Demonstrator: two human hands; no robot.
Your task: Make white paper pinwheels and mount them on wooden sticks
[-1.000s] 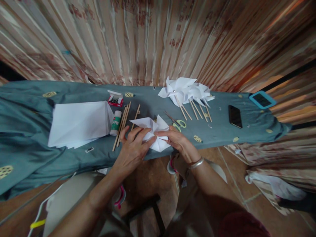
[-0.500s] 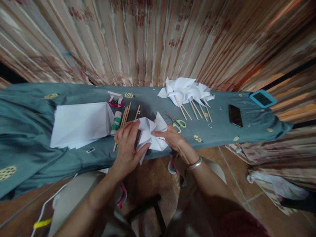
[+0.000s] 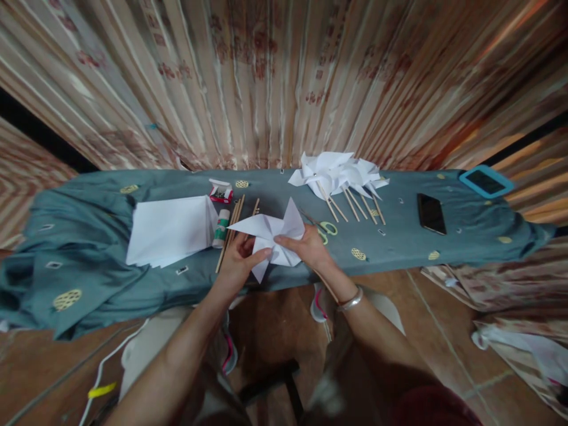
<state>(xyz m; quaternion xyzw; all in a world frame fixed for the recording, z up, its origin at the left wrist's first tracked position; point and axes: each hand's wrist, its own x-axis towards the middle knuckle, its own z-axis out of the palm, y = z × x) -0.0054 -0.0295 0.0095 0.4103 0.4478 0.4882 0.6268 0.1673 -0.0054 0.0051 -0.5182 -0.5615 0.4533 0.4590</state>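
Observation:
A white paper pinwheel (image 3: pixel 278 247) is held over the front part of the cloth-covered table, its pointed blades spreading left, up and down. My left hand (image 3: pixel 242 260) grips it from the left, thumb on top and fingers partly hidden behind the paper. My right hand (image 3: pixel 309 247) pinches it from the right, thumb pressing near the centre. A thin stick runs under my right wrist. Green-handled scissors (image 3: pixel 327 228) lie just beyond my right hand. Several wooden sticks (image 3: pixel 231 223) and a glue stick (image 3: pixel 220 228) lie beside my left hand.
A stack of white paper (image 3: pixel 171 231) lies at the left. An open red box (image 3: pixel 220 191) of small dark items is behind the glue stick. Finished pinwheels (image 3: pixel 339 171) on sticks lie at the back. A phone (image 3: pixel 431 213) and a blue-framed device (image 3: pixel 486 181) are at the right.
My left fingers have drawn back from the pinwheel's upper left, and a long blade now points out to the left. My right hand keeps its hold. The camera view has shifted slightly.

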